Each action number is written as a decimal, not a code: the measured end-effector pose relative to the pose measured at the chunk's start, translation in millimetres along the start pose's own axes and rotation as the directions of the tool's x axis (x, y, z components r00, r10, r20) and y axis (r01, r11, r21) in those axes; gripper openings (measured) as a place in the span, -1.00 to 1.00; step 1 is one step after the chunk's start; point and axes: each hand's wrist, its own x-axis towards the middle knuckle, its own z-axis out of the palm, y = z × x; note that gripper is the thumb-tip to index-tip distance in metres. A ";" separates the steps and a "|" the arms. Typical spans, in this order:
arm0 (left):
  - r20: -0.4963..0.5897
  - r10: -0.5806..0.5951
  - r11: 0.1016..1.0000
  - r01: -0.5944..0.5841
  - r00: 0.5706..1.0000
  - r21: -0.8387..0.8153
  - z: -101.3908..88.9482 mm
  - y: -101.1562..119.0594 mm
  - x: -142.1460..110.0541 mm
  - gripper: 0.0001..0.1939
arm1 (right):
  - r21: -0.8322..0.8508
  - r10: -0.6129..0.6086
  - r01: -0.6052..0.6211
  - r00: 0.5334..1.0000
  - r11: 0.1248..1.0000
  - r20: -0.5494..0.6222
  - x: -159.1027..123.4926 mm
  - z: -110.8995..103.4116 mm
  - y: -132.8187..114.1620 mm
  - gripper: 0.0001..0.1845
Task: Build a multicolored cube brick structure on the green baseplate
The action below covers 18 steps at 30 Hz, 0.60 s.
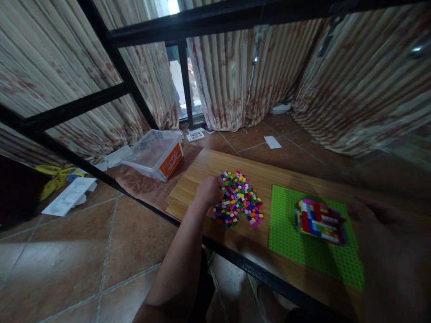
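My left hand [209, 190] rests at the left edge of a pile of small colourful bricks [239, 198] on the wooden table [198, 175]. Its fingers curl down into the pile; what they hold, if anything, is hidden. To the right lies a green baseplate [286, 224] carrying a block built of many-coloured bricks [319, 220]. My right hand [380, 213] shows dark and blurred at the baseplate's right edge, close to the block; its fingers cannot be made out.
A clear plastic box with an orange label [158, 154] stands on a brown mat beyond the table's left end. A black metal frame [128, 85] crosses overhead. White packaging [69, 195] lies on the tiled floor. Striped curtains hang behind.
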 end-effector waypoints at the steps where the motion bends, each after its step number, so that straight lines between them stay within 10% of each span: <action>1: 0.006 0.001 1.000 -0.001 1.000 0.015 -0.2 1.6 -0.4 -0.71 | -0.006 0.000 0.000 1.000 1.000 0.003 0.2 0.0 0.7 -0.90; 18: -0.018 -0.039 0.986 0.041 0.999 0.164 4.3 25.2 -2.9 -0.77 | -0.084 -0.008 0.009 1.000 0.996 0.004 -0.9 2.1 4.1 -0.88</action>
